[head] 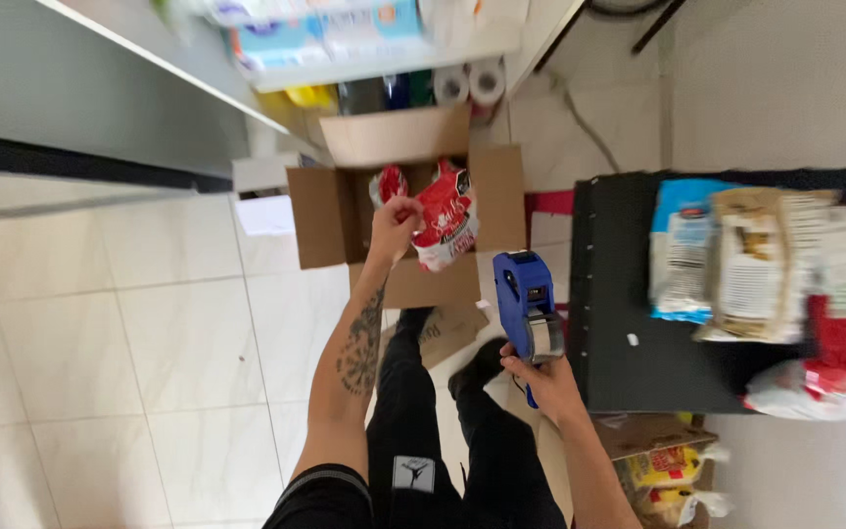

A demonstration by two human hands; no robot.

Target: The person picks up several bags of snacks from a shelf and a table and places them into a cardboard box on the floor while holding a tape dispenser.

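Note:
My left hand (394, 223) reaches down into an open cardboard box (320, 217) on the floor and grips the top of a red and white packet (446, 227), lifting it above the box. A second red packet (389, 182) lies inside the box beside it. My right hand (545, 380) holds a blue price-label gun (529, 306) by its handle, upright, between the box and the black table.
A black table (629, 353) at the right carries several packets in blue, beige and red. Shelves (364, 61) with goods and paper rolls stand behind the box. A second box with yellow packets (668, 470) sits below the table. My legs stand on pale floor tiles.

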